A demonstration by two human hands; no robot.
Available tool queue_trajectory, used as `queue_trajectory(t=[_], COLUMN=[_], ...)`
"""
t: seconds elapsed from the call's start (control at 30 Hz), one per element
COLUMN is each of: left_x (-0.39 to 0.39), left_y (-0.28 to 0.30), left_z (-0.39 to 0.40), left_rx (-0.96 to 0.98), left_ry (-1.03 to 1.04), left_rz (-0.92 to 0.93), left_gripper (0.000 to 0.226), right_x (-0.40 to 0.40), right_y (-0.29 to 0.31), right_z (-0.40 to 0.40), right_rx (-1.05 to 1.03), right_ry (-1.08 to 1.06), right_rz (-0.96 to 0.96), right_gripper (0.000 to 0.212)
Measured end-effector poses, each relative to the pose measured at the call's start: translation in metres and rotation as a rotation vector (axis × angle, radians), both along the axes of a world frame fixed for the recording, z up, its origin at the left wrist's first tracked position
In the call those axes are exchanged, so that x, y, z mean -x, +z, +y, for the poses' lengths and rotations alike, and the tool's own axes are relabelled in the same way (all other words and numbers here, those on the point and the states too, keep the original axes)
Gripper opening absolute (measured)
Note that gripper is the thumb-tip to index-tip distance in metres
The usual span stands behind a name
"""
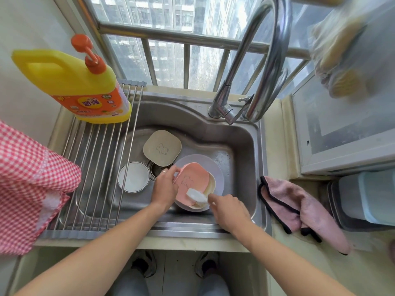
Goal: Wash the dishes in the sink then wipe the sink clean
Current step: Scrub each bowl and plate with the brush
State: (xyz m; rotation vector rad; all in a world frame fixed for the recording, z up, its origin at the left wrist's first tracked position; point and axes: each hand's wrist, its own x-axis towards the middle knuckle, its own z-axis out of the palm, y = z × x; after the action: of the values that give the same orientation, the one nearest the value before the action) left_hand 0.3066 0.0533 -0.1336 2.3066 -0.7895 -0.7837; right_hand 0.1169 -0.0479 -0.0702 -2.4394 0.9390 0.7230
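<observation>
Head view looks down into the steel sink (241, 150), where the left hand (164, 186) grips a tilted pink plate (192, 180) by its edge above a stack of dishes. The right hand (229, 208) pinches a white sponge (196, 195) against the plate's lower face. A beige plate (162, 147) and a white bowl (134, 177) lie nearby in the basin.

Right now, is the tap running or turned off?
Off, as far as the picture shows: no stream falls from the faucet into the sink, though its spout tip is out of view.

Both forearms are bare, no sleeves showing. The left hand (164, 186) wears a ring. Low in the frame: pale blue trousers (130, 284) and dark shoes (144, 264).
</observation>
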Motion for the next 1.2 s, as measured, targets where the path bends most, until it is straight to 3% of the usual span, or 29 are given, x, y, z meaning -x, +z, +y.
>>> queue_trajectory(t=[0.2, 0.33, 0.5, 0.7, 0.83, 1.0, 1.2], left_x=[0.0, 0.0, 0.0, -0.004, -0.002, -0.002, 0.002], left_y=[0.003, -0.001, 0.004, 0.0, 0.002, 0.003, 0.007], left_z=[0.001, 0.003, 0.003, 0.006, 0.005, 0.006, 0.004], left_rx=[0.002, -0.006, -0.005, -0.022, -0.031, -0.053, -0.054], left_ry=[-0.023, 0.008, -0.032, 0.018, -0.032, 0.024, -0.029], left_rz=[0.019, 0.022, 0.032, 0.044, 0.044, 0.047, 0.03], left_gripper=[0.047, 0.046, 0.048, 0.045, 0.047, 0.048, 0.046], right_x=[0.006, 0.005, 0.006, 0.008, 0.007, 0.008, 0.005], right_y=[-0.004, -0.006, -0.006, -0.007, -0.007, -0.004, -0.007], right_z=[-0.026, -0.006, -0.029, -0.009, -0.028, -0.015, -0.031], right_rx=[0.068, -0.041, 0.049, -0.066, 0.115, -0.002, 0.168], right_ry=[-0.278, -0.103, -0.293, -0.07, -0.128, 0.125, 0.103], right_rz=[-0.114, -0.058, -0.112, -0.064, -0.083, -0.043, -0.012], right_gripper=[0.014, 0.011, 0.012, 0.009, 0.013, 0.012, 0.013])
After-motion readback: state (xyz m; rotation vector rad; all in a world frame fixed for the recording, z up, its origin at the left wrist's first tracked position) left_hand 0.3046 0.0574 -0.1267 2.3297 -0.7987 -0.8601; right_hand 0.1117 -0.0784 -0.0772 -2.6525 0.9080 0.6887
